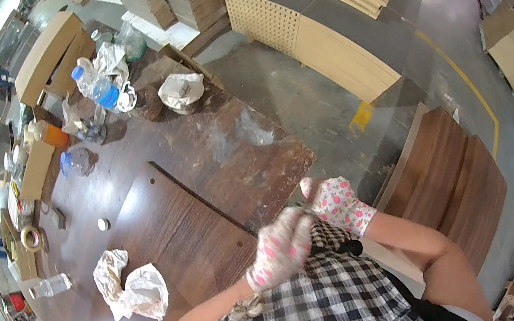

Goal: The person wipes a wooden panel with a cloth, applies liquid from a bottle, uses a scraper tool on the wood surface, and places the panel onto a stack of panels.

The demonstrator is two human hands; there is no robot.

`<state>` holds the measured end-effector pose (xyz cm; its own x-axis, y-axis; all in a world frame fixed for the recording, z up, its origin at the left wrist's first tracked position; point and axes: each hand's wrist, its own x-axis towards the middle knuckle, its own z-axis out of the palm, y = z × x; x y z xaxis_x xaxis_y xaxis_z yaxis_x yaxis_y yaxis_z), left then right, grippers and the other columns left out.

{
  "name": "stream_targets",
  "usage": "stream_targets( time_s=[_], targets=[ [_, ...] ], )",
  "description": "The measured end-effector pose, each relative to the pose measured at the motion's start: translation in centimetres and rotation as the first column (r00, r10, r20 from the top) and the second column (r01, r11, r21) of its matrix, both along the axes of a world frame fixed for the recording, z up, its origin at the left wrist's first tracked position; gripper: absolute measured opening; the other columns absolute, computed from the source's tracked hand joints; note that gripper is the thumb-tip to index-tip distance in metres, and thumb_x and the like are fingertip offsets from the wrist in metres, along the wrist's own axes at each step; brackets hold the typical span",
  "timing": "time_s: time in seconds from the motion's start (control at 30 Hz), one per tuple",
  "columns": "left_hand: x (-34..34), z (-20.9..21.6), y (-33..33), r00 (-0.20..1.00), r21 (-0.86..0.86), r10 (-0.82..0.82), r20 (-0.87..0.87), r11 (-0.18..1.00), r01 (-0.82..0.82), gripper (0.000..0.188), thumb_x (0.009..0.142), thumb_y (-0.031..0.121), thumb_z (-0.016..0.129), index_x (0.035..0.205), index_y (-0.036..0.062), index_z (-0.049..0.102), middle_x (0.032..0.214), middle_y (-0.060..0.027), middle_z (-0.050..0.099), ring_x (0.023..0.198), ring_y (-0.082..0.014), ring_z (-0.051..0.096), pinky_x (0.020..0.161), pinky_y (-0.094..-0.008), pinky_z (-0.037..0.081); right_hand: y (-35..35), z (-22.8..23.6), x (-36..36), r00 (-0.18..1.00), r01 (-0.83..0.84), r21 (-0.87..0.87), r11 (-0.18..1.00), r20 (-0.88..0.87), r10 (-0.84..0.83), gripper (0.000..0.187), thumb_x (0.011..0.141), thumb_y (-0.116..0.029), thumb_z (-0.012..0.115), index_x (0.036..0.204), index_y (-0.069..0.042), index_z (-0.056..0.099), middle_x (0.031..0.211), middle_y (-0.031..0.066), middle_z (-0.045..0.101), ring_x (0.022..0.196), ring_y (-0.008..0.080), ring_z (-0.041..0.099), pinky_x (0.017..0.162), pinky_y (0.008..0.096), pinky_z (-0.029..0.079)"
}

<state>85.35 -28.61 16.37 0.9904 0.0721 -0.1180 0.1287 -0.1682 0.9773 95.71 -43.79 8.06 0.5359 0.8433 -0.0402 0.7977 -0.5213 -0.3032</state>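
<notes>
My two hands, in white gloves with a pink flower print, are close together in front of the checked apron [297, 311], beside the table's near right edge. My left hand [281, 249] is closed, its fingers curled and slightly blurred. Up and to its right, my right hand [340, 203] is closed too, its thumb raised. If anything is between the fingers, I cannot make it out. Left of my left hand, a dark brown wooden panel [177, 233] with small round holes lies on the table. A crumpled white cloth [131, 286] rests near the panel's left side.
On the brown table [84, 194] are a small clear bottle [50, 286], a white cap [103, 224] and a tape roll [31, 238]. Water bottles [100, 88] and a white bag [181, 91] stand farther back. Brown boards [451, 188] are stacked to the right, tan boards [343, 63] beyond.
</notes>
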Motion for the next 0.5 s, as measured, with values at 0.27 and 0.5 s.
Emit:
stream_targets(
  time_s=[0.27,0.5],
  targets=[
    [0.8,-1.4,1.5,0.909,-0.401,0.167,-0.382,0.856,-0.326,0.019,0.096,0.017,0.042,0.093,0.0017,0.053,0.057,0.0012,0.049,0.045,-0.0051,0.043,0.04,-0.0204,0.035,1.5,5.0,1.3,0.914,0.389,0.396,0.832,-0.277,-0.295,0.015,0.091,-0.02,0.051,0.085,-0.006,0.051,0.049,0.0058,0.051,0.042,0.0231,0.052,0.041,0.0359,0.04],
    [0.9,-2.0,1.1,0.926,-0.341,0.173,-0.336,0.894,-0.291,0.018,0.096,0.019,0.042,0.092,0.0033,0.051,0.058,0.0001,0.049,0.046,-0.0064,0.041,0.042,-0.0217,0.035,2.9,3.1,0.7,0.992,0.118,0.48,0.869,-0.01,-0.129,0.02,0.09,-0.021,0.051,0.087,-0.002,0.055,0.058,0.0124,0.056,0.054,0.028,0.058,0.051,0.0392,0.044]
  ],
)
